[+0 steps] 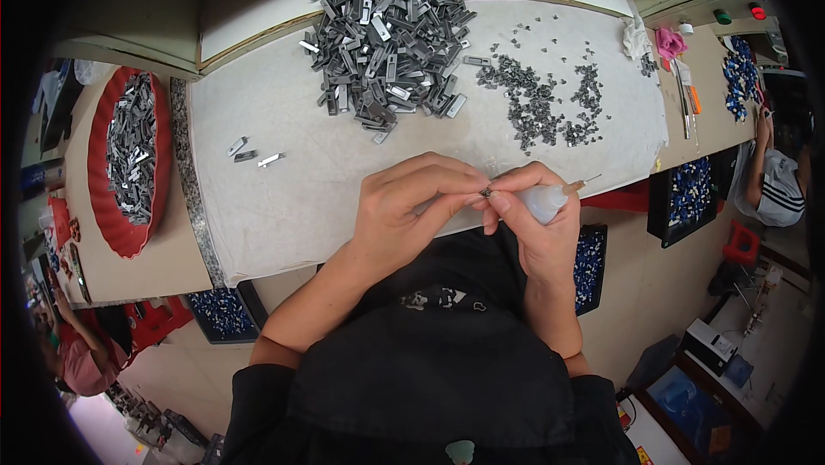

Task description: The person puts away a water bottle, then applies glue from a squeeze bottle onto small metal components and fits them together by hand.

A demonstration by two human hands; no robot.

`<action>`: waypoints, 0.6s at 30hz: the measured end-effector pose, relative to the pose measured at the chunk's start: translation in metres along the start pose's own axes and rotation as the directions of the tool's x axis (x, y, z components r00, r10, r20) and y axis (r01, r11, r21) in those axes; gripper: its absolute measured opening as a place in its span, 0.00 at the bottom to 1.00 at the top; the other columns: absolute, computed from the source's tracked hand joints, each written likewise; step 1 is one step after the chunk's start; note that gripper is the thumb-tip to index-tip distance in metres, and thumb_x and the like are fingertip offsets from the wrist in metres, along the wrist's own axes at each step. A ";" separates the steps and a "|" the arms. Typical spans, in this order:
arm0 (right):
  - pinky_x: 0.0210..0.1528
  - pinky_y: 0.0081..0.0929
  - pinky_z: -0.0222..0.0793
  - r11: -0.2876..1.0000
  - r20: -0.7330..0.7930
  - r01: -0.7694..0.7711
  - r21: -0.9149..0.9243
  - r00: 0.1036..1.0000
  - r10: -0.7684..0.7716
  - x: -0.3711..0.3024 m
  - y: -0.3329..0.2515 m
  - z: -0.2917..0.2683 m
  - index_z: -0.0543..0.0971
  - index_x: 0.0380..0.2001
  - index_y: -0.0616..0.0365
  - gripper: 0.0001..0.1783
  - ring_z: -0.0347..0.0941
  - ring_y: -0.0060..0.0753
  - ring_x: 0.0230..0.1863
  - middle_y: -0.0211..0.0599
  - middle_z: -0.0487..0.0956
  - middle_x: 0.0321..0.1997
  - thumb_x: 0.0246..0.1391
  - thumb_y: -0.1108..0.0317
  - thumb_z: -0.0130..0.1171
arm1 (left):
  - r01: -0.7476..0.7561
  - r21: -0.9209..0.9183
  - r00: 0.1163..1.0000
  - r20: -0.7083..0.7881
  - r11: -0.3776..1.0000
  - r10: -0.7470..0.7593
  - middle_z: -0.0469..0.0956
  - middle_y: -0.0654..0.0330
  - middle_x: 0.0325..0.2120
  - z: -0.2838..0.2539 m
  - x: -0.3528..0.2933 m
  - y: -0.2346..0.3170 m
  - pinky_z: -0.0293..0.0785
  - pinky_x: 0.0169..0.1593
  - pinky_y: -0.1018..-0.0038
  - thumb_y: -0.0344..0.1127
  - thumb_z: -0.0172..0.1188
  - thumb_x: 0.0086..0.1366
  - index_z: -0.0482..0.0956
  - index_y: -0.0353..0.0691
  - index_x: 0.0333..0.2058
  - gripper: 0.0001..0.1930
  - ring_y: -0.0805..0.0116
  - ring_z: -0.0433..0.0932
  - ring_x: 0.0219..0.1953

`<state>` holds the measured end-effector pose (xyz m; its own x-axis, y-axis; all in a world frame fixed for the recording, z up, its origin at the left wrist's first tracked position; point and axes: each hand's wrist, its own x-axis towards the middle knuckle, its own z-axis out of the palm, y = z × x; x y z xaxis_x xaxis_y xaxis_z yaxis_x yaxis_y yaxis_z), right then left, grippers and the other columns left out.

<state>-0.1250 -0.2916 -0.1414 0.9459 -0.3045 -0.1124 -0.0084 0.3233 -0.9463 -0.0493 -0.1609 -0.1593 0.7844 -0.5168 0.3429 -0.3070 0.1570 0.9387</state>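
Observation:
Near the front edge of the white-covered table, my two hands meet at their fingertips. My left hand [411, 200] pinches a small dark metal part [486, 192], mostly covered by the fingers. The thumb and index finger of my right hand [547, 237] touch the same part. Tucked in that right hand is a small translucent squeeze bottle [545, 202], its thin needle tip pointing right, away from the part. Beyond my hands lie a big heap of grey metal clips [378, 35] and a scatter of tiny metal pieces [537, 104]. Three loose clips [246, 156] rest at the left.
A red scalloped basket [101, 198] full of metal pieces stands at the left. Black trays [662, 211] with blue and white parts sit below table level. Slim tools [685, 104] and a pink cloth [670, 44] lie at the right. Other people [778, 177] sit on both sides.

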 end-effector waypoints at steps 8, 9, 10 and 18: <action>0.23 0.14 0.66 0.997 0.005 -0.072 0.019 0.997 0.072 0.002 0.000 -0.004 0.73 0.26 0.66 0.01 0.69 0.18 0.21 0.38 0.75 0.23 0.48 0.78 0.53 | 0.078 0.021 0.994 0.069 0.997 -0.080 0.76 0.53 0.28 -0.001 -0.003 -0.001 0.74 0.32 0.79 0.16 0.56 0.48 0.77 0.30 0.28 0.07 0.70 0.76 0.30; 0.23 0.14 0.66 0.995 0.007 -0.101 0.008 0.995 0.101 0.003 0.000 -0.005 0.73 0.25 0.65 0.01 0.69 0.18 0.20 0.38 0.75 0.22 0.48 0.78 0.53 | 0.077 0.020 0.994 0.070 0.997 -0.079 0.76 0.53 0.28 -0.001 -0.002 -0.001 0.74 0.32 0.79 0.16 0.56 0.48 0.77 0.30 0.28 0.07 0.70 0.76 0.30; 0.23 0.14 0.66 0.995 0.006 -0.101 0.007 0.995 0.101 0.005 -0.002 -0.009 0.73 0.25 0.65 0.01 0.69 0.18 0.20 0.38 0.75 0.22 0.48 0.78 0.53 | 0.096 -0.005 0.992 0.087 0.995 -0.095 0.75 0.54 0.28 -0.002 0.000 -0.001 0.73 0.31 0.80 0.16 0.56 0.49 0.77 0.31 0.29 0.08 0.71 0.76 0.30; 0.22 0.15 0.65 0.975 0.124 -0.211 -0.064 0.968 0.218 0.013 -0.010 -0.014 0.73 0.24 0.65 0.03 0.68 0.18 0.19 0.37 0.75 0.21 0.48 0.76 0.53 | 0.189 -0.078 0.975 0.133 0.979 -0.178 0.74 0.57 0.28 -0.005 0.000 0.001 0.70 0.32 0.83 0.18 0.55 0.50 0.78 0.32 0.31 0.08 0.74 0.74 0.30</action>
<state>-0.1175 -0.3116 -0.1376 0.9542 -0.1132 -0.2771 -0.2286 0.3220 -0.9187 -0.0471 -0.1567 -0.1581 0.7479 -0.6434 0.1629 -0.1100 0.1219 0.9864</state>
